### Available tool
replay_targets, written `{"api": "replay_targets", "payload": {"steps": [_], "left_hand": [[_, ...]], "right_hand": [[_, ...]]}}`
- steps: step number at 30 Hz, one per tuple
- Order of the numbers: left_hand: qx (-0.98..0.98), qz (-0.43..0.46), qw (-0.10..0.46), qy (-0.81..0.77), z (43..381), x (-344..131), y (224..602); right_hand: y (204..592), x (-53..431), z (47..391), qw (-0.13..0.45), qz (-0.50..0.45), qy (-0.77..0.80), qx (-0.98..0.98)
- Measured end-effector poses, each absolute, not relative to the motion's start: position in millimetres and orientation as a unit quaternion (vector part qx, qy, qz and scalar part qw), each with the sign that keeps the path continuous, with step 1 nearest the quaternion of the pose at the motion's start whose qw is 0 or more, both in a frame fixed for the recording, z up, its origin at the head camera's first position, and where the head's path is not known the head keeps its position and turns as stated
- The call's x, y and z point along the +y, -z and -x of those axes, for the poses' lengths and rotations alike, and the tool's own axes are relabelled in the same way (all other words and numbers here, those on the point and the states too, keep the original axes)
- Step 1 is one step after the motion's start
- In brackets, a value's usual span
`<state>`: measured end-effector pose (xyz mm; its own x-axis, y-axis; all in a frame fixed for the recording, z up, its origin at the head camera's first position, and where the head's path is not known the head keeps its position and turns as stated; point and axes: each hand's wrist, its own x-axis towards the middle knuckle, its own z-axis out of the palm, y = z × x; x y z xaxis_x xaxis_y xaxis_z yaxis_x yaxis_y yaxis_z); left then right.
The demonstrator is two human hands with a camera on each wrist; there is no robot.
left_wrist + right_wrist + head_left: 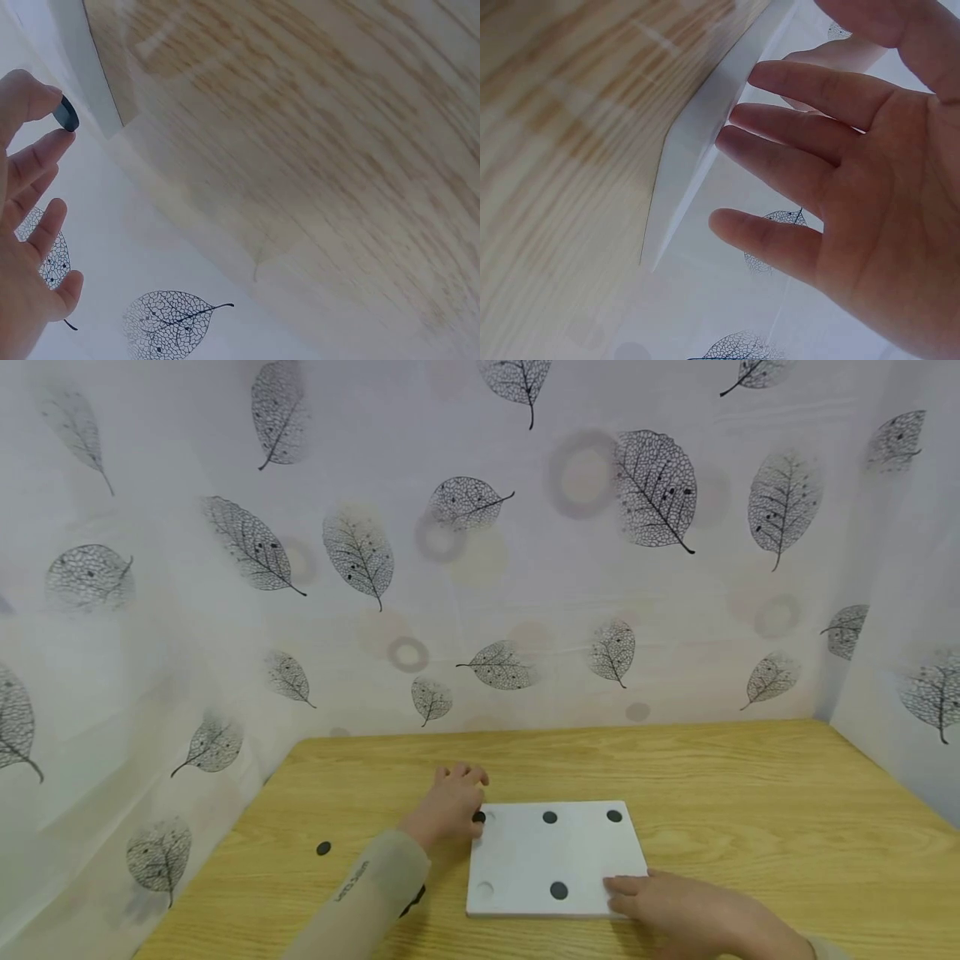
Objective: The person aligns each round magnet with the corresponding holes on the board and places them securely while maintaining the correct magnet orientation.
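As hands (678, 906) flank the white board (517, 853), the left (448, 806) pinches a disc (66, 114).

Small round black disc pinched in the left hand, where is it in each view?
Head: small round black disc, lower centre, at the far-left corner of the white rectangular board.
Left wrist: disc at upper left, pinched in the left hand.
Right wrist: not visible.
Shared landmark: the white board, in all three.

So the board's (517, 852) white, discs (558, 890) black, table's (750, 810) yellowish woodgrain, sleeve's (358, 897) beige, backdrop's (540, 602) pale with lacy black leaves (656, 489).
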<state>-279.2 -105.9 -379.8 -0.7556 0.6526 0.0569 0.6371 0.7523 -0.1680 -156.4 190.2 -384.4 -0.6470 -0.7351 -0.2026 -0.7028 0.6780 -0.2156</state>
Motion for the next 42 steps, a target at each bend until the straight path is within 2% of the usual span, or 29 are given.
{"api": "replay_targets", "payload": {"steps": [12, 42], "left_hand": [[-0.930, 0.350, 0.057, -0.097, 281, -101, 382], [-0.924, 0.353, 0.045, -0.142, 281, -91, 383]], "right_hand": [[383, 187, 157, 0.175, 0.359, 0.078, 0.914], [382, 186, 157, 0.174, 0.362, 0.078, 0.912]]}}
